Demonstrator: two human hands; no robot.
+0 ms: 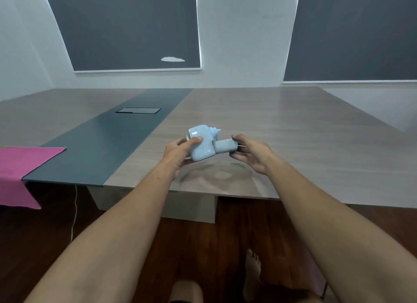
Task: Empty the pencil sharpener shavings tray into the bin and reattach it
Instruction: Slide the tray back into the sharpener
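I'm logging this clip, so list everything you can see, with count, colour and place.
pencil sharpener: one, pale blue, held above the table's near edge
shavings tray: one, grey, sticking out of the sharpener's right side
table: one, wood grain with a dark centre strip
cloth: one, pink, draped over the table's left end
blinds: two, dark grey, on the far wall
cable: one, white, hanging below the table
hands: left hand gripping the sharpener, right hand gripping the tray

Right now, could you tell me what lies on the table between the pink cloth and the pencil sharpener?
Nothing lies there: in the head view only bare tabletop separates the pink cloth from the pencil sharpener.
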